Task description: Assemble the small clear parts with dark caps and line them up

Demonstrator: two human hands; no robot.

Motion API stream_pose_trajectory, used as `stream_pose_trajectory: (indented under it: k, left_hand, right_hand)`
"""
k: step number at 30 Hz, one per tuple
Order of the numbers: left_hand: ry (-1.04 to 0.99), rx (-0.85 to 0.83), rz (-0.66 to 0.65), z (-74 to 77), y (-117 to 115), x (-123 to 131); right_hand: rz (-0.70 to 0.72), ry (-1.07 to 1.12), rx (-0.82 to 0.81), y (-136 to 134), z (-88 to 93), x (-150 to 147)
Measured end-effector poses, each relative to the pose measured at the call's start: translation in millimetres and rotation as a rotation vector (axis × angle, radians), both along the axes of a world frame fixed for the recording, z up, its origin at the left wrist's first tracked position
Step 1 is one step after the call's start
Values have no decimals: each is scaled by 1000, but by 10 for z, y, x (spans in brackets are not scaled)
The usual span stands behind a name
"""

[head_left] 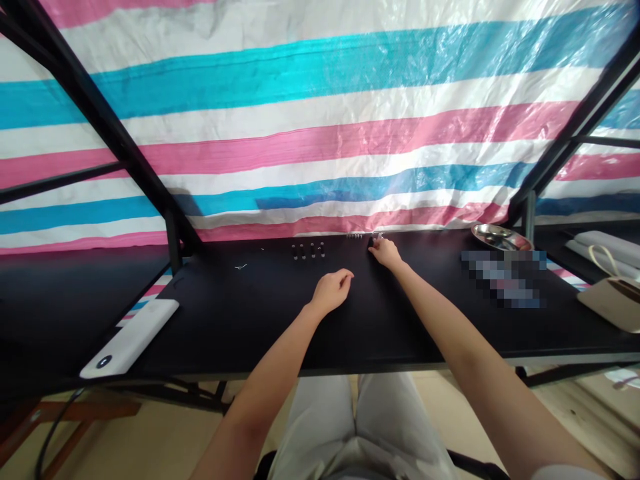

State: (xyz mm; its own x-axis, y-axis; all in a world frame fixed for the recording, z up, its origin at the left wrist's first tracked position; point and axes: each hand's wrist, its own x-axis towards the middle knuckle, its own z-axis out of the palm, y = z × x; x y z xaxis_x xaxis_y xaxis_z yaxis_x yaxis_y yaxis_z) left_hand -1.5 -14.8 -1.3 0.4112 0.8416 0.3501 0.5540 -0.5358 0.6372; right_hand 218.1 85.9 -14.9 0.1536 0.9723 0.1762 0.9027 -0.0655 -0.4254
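Note:
My right hand (385, 253) reaches to the back of the black table (240, 327), fingers pinched on a small dark piece (371, 244) too tiny to identify. Small shiny bits (378, 235) lie just behind these fingers. To the left, a short row of small silvery pieces (354, 236) sits near the table's back edge. My left hand (333, 292) rests on the tabletop with its fingers curled closed; whatever they may hold is hidden. Beyond it stand several small dark cylinders with light ends (303, 252), lined up side by side.
A white flat device (131, 339) lies at the left edge. At the back right is a round metal dish (501, 238), with a blurred patch before it. A beige pouch (613, 301) lies far right. Thin white scraps (241, 267) lie left. Striped sheeting (320, 147) hangs behind.

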Motion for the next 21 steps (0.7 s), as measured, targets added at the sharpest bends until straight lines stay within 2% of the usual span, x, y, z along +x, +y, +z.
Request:
stream_pose_trajectory:
  k: [6, 13, 21]
  left_hand:
    - [32, 12, 3, 9, -3, -5]
    - [68, 22, 10, 16, -1, 4]
    - [79, 11, 7, 10, -5, 9]
  right_hand:
    - [-1, 1, -12, 4, 15, 2]
    - [24, 22, -97, 12, 89, 37]
    - [14, 62, -129, 2, 95, 191]
